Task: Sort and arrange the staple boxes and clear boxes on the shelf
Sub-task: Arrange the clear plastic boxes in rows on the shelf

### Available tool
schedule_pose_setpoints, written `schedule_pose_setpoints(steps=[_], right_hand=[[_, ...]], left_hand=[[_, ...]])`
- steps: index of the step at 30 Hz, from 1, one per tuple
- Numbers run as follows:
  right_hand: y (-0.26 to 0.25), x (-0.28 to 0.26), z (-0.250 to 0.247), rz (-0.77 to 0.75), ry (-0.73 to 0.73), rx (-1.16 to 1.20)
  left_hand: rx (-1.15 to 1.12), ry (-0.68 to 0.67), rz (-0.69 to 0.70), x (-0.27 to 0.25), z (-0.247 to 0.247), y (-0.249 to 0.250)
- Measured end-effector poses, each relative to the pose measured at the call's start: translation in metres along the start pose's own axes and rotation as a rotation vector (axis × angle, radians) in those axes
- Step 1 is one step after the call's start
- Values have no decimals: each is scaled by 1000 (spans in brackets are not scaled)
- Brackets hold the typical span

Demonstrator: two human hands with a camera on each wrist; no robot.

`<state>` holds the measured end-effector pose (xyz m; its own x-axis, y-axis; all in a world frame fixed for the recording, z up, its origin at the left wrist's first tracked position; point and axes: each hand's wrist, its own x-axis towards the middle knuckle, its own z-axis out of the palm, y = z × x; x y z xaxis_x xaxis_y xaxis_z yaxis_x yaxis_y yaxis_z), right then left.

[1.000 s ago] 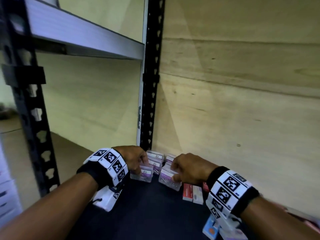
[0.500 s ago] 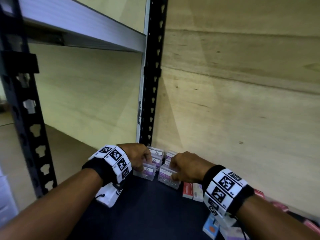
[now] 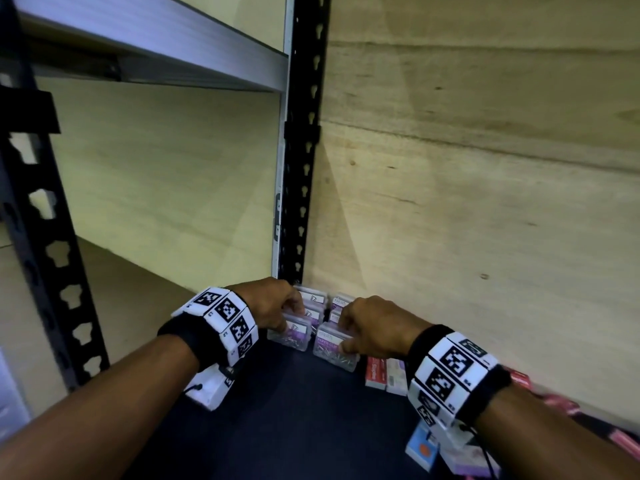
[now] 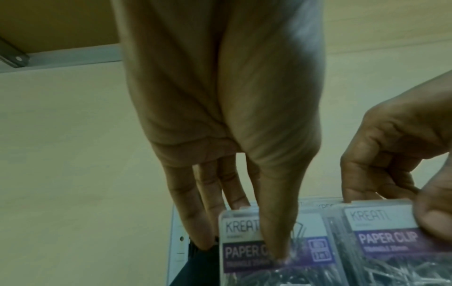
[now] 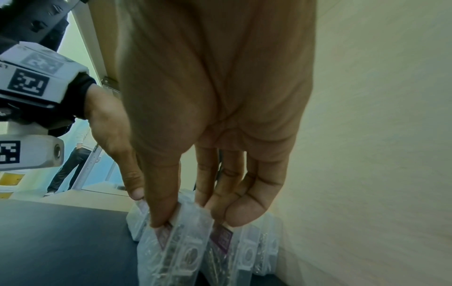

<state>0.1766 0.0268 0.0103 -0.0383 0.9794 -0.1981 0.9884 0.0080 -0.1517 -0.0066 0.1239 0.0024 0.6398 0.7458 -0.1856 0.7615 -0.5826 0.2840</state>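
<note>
A black slotted upright post (image 3: pixel 304 150) stands at the back corner of the rack in front of me, its keyhole slots running top to bottom, with a pale grey shelf beam (image 3: pixel 149 39) meeting it from the left, high up. To the right of the post a plywood back panel (image 3: pixel 485 168) fills the view, knots and grain lines showing, and to the left of the post a plain cream wall (image 3: pixel 166 174) runs down to the floor. Further left of the post, a second black slotted upright (image 3: pixel 38 237) stands nearest me.
</note>
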Motion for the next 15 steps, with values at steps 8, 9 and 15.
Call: schedule_pose_setpoints(steps=[8,9,15], right_hand=[[13,-10,-11,-18,6,83],[16,-12,-14,-21,9,79],[53,-52,-30,35,9,48]], left_hand=[[84,75,14,-4,-11,7],[100,92,21,-5,-13,9],[152,137,127,-14,-20,60]])
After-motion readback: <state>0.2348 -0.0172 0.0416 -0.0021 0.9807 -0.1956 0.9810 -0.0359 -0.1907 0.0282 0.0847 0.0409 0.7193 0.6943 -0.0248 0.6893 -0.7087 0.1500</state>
